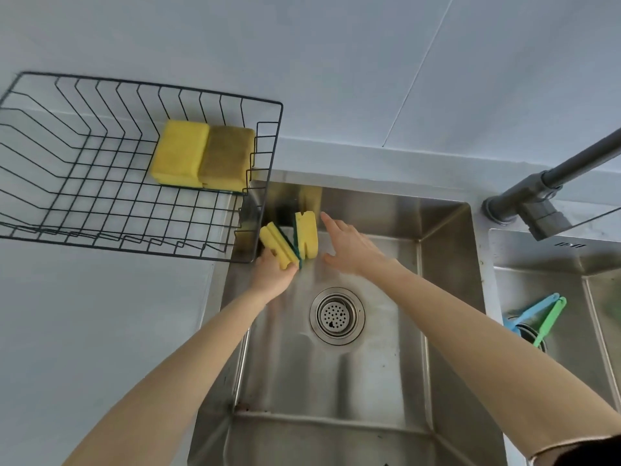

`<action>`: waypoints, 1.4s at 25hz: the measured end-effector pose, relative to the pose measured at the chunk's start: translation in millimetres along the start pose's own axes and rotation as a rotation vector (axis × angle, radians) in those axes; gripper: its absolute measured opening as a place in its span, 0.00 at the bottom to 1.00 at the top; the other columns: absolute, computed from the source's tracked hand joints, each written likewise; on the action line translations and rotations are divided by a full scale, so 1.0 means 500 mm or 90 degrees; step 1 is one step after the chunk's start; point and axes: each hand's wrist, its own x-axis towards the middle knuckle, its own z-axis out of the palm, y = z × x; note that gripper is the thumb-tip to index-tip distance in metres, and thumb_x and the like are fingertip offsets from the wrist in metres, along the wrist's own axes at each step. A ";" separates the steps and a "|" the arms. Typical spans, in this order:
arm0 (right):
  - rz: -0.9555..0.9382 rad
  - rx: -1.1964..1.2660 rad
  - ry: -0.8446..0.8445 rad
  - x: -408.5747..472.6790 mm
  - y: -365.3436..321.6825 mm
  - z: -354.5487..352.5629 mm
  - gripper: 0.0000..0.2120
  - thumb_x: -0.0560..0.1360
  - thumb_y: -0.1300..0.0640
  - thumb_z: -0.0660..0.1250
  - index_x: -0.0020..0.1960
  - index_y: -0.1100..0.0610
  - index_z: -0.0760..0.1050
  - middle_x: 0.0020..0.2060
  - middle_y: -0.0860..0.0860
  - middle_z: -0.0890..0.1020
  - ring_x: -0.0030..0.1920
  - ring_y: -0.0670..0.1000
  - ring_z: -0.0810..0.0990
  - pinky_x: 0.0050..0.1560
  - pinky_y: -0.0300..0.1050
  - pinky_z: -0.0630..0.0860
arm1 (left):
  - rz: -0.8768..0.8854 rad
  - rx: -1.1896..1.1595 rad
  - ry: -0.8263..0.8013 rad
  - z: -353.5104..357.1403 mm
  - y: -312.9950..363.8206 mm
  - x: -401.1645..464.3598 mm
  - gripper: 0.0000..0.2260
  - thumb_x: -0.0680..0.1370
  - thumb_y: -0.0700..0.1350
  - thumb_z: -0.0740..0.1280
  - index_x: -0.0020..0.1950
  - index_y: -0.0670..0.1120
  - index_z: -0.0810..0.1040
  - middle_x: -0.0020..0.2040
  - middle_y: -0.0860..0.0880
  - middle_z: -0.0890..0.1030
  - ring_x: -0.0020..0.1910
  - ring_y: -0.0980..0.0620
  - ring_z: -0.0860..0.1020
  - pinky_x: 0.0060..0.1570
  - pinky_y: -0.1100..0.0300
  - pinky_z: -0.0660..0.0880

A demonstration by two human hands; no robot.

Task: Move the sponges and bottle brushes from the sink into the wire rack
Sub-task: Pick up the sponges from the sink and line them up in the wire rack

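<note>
Two yellow sponges with green scrub sides stand on edge at the far left corner of the steel sink (447, 297). My left hand (274, 272) grips the left sponge (277, 245), tilting it leftward. The right sponge (306, 234) stands upright just left of my right hand (353, 247), which is open with fingers spread, apart from the sponge. The black wire rack (100, 203) sits on the counter to the left and holds two large sponges side by side, a yellow one (179, 153) and a browner one (225, 158). A blue brush (534, 312) and a green brush (551, 319) lie in the right basin.
A grey faucet (551, 183) reaches in from the upper right over the divider between the basins. The drain strainer (337, 316) sits mid-sink. The white counter (84, 314) spreads left of the sink, with the wall behind.
</note>
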 end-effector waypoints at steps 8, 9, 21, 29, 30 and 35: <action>0.048 0.190 -0.035 0.084 0.015 0.056 0.43 0.72 0.57 0.68 0.76 0.57 0.43 0.72 0.60 0.64 0.67 0.61 0.70 0.64 0.53 0.69 | -0.168 -0.254 0.011 0.018 -0.033 0.069 0.22 0.78 0.50 0.57 0.69 0.43 0.63 0.67 0.43 0.71 0.65 0.45 0.70 0.66 0.49 0.68; 0.048 0.203 -0.031 0.088 0.017 0.061 0.43 0.72 0.58 0.68 0.76 0.57 0.42 0.72 0.60 0.64 0.67 0.61 0.70 0.64 0.53 0.69 | -0.185 -0.272 0.009 0.019 -0.035 0.077 0.22 0.78 0.51 0.56 0.70 0.43 0.63 0.67 0.43 0.71 0.65 0.45 0.70 0.67 0.48 0.67; 0.054 0.317 -0.023 0.046 0.051 0.091 0.40 0.71 0.65 0.65 0.76 0.51 0.47 0.60 0.58 0.69 0.52 0.56 0.76 0.54 0.45 0.74 | -0.197 -0.403 -0.006 0.029 -0.031 0.072 0.15 0.79 0.45 0.54 0.65 0.46 0.68 0.55 0.48 0.74 0.51 0.53 0.72 0.50 0.58 0.70; 0.090 0.561 -0.010 -0.051 0.089 0.081 0.37 0.70 0.64 0.71 0.72 0.54 0.56 0.67 0.53 0.68 0.61 0.52 0.72 0.60 0.47 0.74 | -0.183 -0.418 -0.089 0.040 -0.014 0.022 0.12 0.79 0.47 0.55 0.61 0.51 0.69 0.61 0.45 0.74 0.59 0.45 0.74 0.57 0.51 0.72; 0.091 0.606 -0.016 -0.062 0.091 0.076 0.37 0.70 0.64 0.71 0.72 0.53 0.56 0.68 0.52 0.67 0.64 0.52 0.70 0.64 0.50 0.71 | -0.179 -0.436 -0.101 0.039 -0.010 0.015 0.12 0.79 0.47 0.54 0.62 0.51 0.68 0.60 0.45 0.74 0.58 0.45 0.74 0.55 0.51 0.72; 0.036 0.777 -0.086 -0.113 0.100 0.048 0.37 0.66 0.64 0.67 0.72 0.51 0.59 0.64 0.47 0.70 0.66 0.53 0.71 0.66 0.50 0.68 | -0.164 -0.460 -0.136 0.024 0.007 -0.021 0.13 0.79 0.47 0.56 0.62 0.49 0.67 0.56 0.46 0.75 0.54 0.46 0.75 0.49 0.52 0.73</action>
